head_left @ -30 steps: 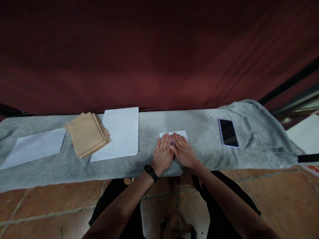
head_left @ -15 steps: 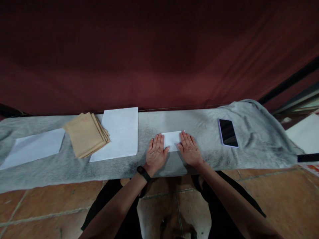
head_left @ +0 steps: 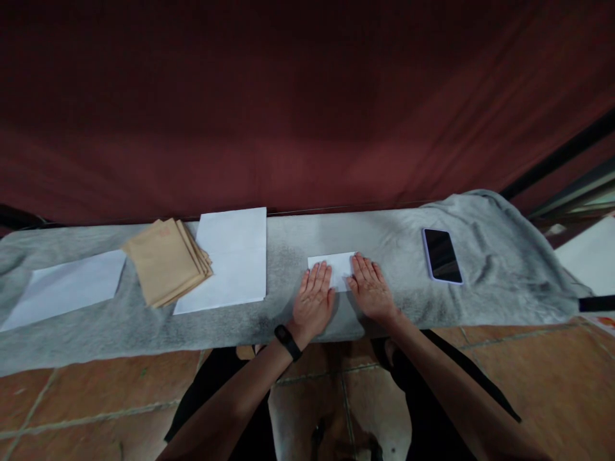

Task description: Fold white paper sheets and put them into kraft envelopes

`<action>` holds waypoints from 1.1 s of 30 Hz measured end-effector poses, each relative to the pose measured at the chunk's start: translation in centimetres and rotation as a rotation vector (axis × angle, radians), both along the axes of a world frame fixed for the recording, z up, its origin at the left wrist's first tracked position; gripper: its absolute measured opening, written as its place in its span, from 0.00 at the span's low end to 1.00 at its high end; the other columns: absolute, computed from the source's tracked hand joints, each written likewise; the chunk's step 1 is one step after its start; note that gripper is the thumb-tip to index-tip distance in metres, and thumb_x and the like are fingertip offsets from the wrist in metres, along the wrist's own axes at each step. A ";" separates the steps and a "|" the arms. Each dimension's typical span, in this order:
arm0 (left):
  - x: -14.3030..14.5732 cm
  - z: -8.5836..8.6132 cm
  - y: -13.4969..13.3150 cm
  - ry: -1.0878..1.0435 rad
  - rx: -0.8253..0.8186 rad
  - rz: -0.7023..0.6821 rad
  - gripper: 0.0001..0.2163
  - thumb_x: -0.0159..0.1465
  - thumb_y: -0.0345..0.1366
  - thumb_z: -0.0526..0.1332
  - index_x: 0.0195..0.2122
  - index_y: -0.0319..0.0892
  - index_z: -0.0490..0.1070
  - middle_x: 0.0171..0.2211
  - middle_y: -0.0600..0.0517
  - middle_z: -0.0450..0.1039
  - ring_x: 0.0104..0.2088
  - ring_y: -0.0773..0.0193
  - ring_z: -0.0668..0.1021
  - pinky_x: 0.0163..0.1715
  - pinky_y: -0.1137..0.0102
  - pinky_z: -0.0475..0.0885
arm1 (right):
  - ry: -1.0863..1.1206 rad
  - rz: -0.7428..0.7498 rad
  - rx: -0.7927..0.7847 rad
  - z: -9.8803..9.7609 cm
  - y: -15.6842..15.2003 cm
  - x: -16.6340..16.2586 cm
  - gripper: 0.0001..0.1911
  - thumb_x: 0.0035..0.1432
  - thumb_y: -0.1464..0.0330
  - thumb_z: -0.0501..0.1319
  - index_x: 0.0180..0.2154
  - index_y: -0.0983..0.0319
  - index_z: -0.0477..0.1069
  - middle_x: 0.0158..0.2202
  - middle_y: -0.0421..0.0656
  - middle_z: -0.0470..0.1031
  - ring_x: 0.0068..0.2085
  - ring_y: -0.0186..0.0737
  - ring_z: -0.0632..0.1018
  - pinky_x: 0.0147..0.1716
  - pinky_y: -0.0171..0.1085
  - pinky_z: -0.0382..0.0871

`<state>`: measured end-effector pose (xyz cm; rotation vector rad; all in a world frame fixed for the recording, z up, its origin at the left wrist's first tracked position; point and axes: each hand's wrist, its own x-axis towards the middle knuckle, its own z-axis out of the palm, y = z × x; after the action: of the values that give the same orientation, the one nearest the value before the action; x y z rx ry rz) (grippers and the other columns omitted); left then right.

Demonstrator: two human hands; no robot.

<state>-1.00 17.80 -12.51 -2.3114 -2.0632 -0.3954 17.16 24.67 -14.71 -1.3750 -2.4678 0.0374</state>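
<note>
A small folded white paper [head_left: 340,267] lies flat on the grey cloth [head_left: 293,243] in front of me. My left hand [head_left: 313,301] rests flat, fingers stretched out, over the paper's left part and hides some of it. At the paper's right edge my right hand [head_left: 372,291] also presses down flat, its fingers extended and pointing away from me. A strip of the paper shows between the two hands. A black band [head_left: 288,342] circles my left wrist.
Left of my hands lie white sheets [head_left: 235,256], with a pile of brown paper envelopes [head_left: 166,262] partly over them. Another white sheet [head_left: 67,288] is at the far left. A phone [head_left: 442,256] in a lilac case lies to the right. Dark red fabric [head_left: 307,128] rises behind.
My left hand has slid right across the paper, toward my right hand, uncovering the paper's upper left corner. My right hand stays almost in place at the right edge.
</note>
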 end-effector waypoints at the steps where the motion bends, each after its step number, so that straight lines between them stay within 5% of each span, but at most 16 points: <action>1: 0.5 -0.1 0.1 -0.006 -0.006 -0.029 0.26 0.74 0.35 0.47 0.72 0.35 0.52 0.73 0.43 0.53 0.74 0.57 0.54 0.73 0.54 0.53 | 0.001 -0.002 0.002 0.0 0.0 0.0 0.31 0.75 0.61 0.45 0.72 0.70 0.51 0.72 0.55 0.58 0.72 0.52 0.60 0.69 0.53 0.52; 9: 2.4 -0.8 1.6 -0.053 -0.010 -0.036 0.27 0.73 0.36 0.48 0.71 0.30 0.52 0.73 0.38 0.53 0.74 0.54 0.54 0.72 0.54 0.55 | -0.012 -0.006 0.020 -0.3 0.1 -0.1 0.31 0.75 0.62 0.45 0.71 0.71 0.53 0.72 0.56 0.58 0.71 0.53 0.61 0.69 0.53 0.53; 24: 0.8 -1.1 2.1 -0.058 0.024 0.079 0.29 0.72 0.36 0.48 0.72 0.29 0.50 0.73 0.36 0.51 0.74 0.51 0.53 0.71 0.52 0.55 | 0.020 -0.043 -0.033 1.1 0.2 -1.1 0.31 0.75 0.60 0.44 0.70 0.72 0.57 0.70 0.58 0.60 0.71 0.55 0.61 0.70 0.58 0.49; 30: 0.6 -1.3 2.2 -0.020 -0.031 0.049 0.31 0.70 0.32 0.47 0.74 0.32 0.45 0.74 0.37 0.49 0.74 0.52 0.53 0.72 0.51 0.54 | 0.049 0.169 -0.131 1.9 -0.5 -4.4 0.30 0.76 0.61 0.39 0.71 0.67 0.56 0.72 0.51 0.59 0.73 0.46 0.58 0.72 0.51 0.50; 33: 0.4 -1.2 2.2 0.003 -0.060 0.043 0.30 0.70 0.30 0.46 0.74 0.31 0.46 0.74 0.37 0.49 0.74 0.52 0.52 0.72 0.52 0.53 | 0.059 0.151 -0.149 1.6 -0.7 -5.1 0.32 0.76 0.58 0.39 0.71 0.69 0.55 0.72 0.53 0.59 0.73 0.46 0.58 0.72 0.50 0.50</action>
<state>-0.59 19.97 -13.68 -2.2935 -2.1483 -0.3332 12.07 23.94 -13.09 -1.2213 -2.5577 0.2974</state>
